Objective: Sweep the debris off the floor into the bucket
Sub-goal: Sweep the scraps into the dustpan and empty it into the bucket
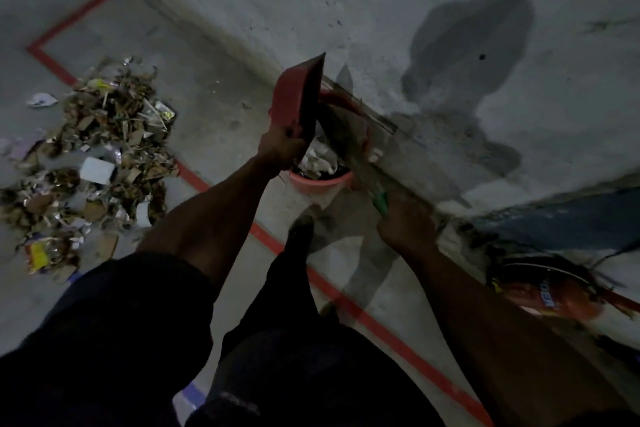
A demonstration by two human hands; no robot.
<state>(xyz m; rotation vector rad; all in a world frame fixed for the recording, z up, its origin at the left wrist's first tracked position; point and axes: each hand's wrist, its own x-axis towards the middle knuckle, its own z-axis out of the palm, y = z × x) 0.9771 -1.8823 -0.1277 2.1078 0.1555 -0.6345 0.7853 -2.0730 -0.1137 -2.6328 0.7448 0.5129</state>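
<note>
A red dustpan (298,94) is tipped up on edge over a pink bucket (320,182), and my left hand (280,147) grips its handle. My right hand (405,218) is closed on the green handle of a broom (346,135) whose bristles reach into the bucket beside the dustpan. Paper scraps and other rubbish show inside the bucket. A large pile of debris (93,156) made of dry leaves, paper, cardboard and wrappers lies on the concrete floor to the left.
A grey concrete wall (415,10) rises right behind the bucket. Red painted lines (346,302) cross the floor. An orange container (547,295) with dark rubbish around it lies at the right. My dark trouser legs and a shoe (301,229) stand below the bucket.
</note>
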